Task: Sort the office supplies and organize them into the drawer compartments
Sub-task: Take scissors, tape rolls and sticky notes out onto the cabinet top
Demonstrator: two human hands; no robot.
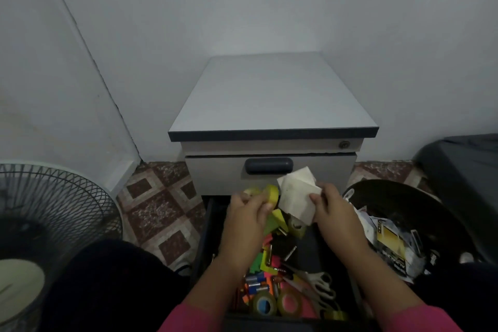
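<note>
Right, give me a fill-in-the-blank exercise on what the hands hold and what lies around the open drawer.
1. The left hand holds a roll of tape whose colour is ____.
2. The right hand holds a wad of ____ paper.
3. In the drawer, the scissors lie on the ____ side.
4. The fan stands to the ____ of the cabinet.

Missing words: yellow; white; right; left
</note>
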